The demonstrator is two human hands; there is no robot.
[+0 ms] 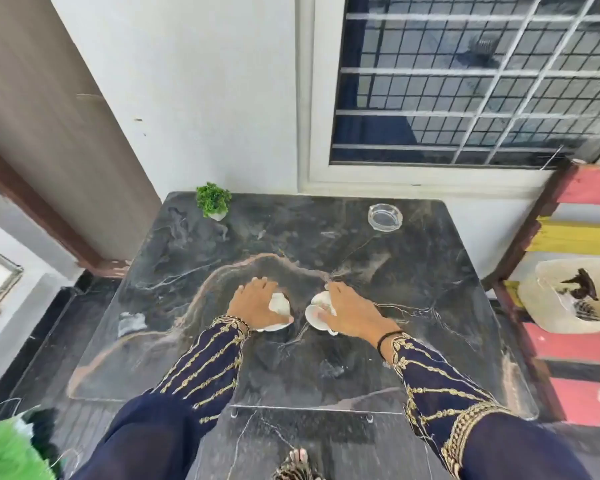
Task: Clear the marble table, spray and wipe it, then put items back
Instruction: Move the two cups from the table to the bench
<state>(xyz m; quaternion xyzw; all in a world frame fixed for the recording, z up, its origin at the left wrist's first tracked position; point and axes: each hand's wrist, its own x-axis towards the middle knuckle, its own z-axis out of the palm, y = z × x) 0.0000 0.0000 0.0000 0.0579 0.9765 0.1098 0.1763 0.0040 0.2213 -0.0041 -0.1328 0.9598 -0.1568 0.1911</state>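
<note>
- White wall [201, 98] behind, barred window [465, 81] upper right, brown door frame [42, 209] on the left.
- Dark marble table [326, 368] with pale veins fills the centre, set against the wall.
- Striped pink and yellow bench [582, 233] stands just right of the table, a white bag [548, 296] on it.
- Both arms in navy sleeves with gold embroidery reach in from below.
- Left hand [255, 303] palm down, fingers curled over a white cup [278, 303] on a saucer [274, 328], mid-table.
- Right hand [352, 311] palm down, gripping a second cup [321, 299] on its saucer [314, 318], just beside the first.
- Small green potted plant [213, 200] at the far left corner.
- Clear glass ashtray [384, 217] far right, well apart from the hands.
</note>
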